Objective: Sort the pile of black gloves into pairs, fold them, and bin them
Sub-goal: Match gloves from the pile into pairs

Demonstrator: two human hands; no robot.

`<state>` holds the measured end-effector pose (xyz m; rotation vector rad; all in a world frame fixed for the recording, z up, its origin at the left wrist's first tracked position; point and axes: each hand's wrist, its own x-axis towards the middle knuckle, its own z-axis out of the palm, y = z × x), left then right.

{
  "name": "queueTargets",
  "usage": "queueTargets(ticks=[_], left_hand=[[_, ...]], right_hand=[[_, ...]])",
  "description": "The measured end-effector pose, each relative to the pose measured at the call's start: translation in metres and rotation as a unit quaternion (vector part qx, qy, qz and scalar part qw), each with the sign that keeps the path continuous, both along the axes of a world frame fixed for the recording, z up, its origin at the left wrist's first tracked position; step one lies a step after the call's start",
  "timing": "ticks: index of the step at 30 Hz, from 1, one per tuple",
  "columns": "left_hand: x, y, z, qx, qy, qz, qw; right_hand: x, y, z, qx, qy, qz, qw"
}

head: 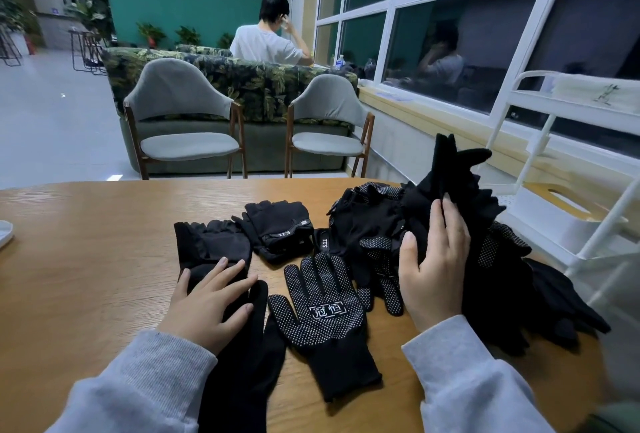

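Left hand: the left hand (211,304) is lying flat, fingers spread and straight, pressing a plain black glove (242,346) against the wooden table (86,242); it is clamping nothing.
Right hand: the right hand (433,259) is gripping a ruffled black glove (446,173), fingers and thumb curled round the fabric, holding it up above the pile (491,270).
Gloves: the unsorted pile is sitting at the table's right side; a dotted-grip glove (322,315) is lying palm up between the two hands, and a frilled glove (211,245) is resting just beyond the left fingertips.
Folded pair: a folded fingerless pair (277,225) is sitting near the table's middle, apart from the pile.
Bin: a white bin (568,214) is standing on the white cart (588,249) beside the table, on the right.
Step in hand: she is probably checking the lifted glove for a match; doing it well likely means letting it hang fully open, comparing cuff trim and fabric against the pressed glove, then laying it cuff to cuff.
Writing: the dotted glove is showing a boxed white label of Chinese characters, seemingly 冠恒; "5.11" is reading on the folded pair's cuff and again on a strap (325,240) at the pile's edge.
Unclear: whether the raised glove matches the left one cannot be told.
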<state>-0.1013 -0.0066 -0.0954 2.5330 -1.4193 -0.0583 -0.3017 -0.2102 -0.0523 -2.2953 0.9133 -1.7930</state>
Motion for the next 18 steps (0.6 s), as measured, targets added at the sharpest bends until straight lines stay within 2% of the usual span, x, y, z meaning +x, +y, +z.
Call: queueTargets(ticks=[8,12,18], left_hand=[[-0.003,0.0,0.001,-0.02,0.004,0.006,1.0],[-0.005,0.001,0.002,-0.045,0.013,0.002,0.999],[-0.003,-0.002,-0.003,-0.211,0.015,-0.042,0.976]], right_hand=[[0.01,0.017,0.032,-0.076,-0.022,0.054,0.995],[0.018,0.021,0.036,-0.084,0.005,0.092,0.992],[0.028,0.018,0.01,-0.07,0.1,0.147,0.981]])
